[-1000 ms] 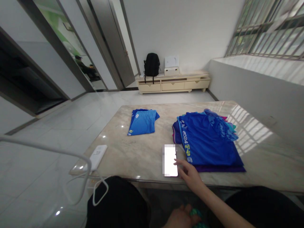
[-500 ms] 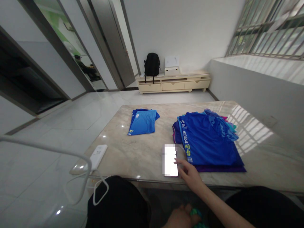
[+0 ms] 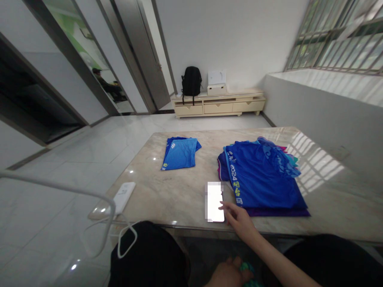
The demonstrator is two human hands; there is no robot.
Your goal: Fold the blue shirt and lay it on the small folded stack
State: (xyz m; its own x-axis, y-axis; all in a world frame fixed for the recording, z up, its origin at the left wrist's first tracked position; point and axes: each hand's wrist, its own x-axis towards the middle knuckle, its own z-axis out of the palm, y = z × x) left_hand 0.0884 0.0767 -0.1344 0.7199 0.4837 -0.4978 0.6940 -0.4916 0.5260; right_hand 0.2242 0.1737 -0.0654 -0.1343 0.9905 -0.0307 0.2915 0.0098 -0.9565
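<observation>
A phone (image 3: 214,203) with a bright white screen lies flat near the table's front edge. My right hand (image 3: 239,221) reaches in from the right, its index finger stretched over the screen's right edge and its other fingers loosely bent; nothing is in it. Low between my knees, my left hand (image 3: 226,275) is closed on a green patterned cloth (image 3: 249,273), mostly out of sight. A stack of folded jerseys (image 3: 263,175), dark blue on top with white and yellow print, lies just beyond my right hand. Farther left are smaller folded blue garments (image 3: 181,153).
These things lie on a marble-look table (image 3: 143,199). At its left front corner are a white power bank or box (image 3: 124,195) and a white cable (image 3: 107,199). Beyond stands a low cream cabinet (image 3: 218,107) with a black backpack (image 3: 192,81). Another person (image 3: 104,83) sits behind glass.
My right index finger has shifted very slightly at the phone's edge. Otherwise, my left hand, the cloth and the garments look the same.
</observation>
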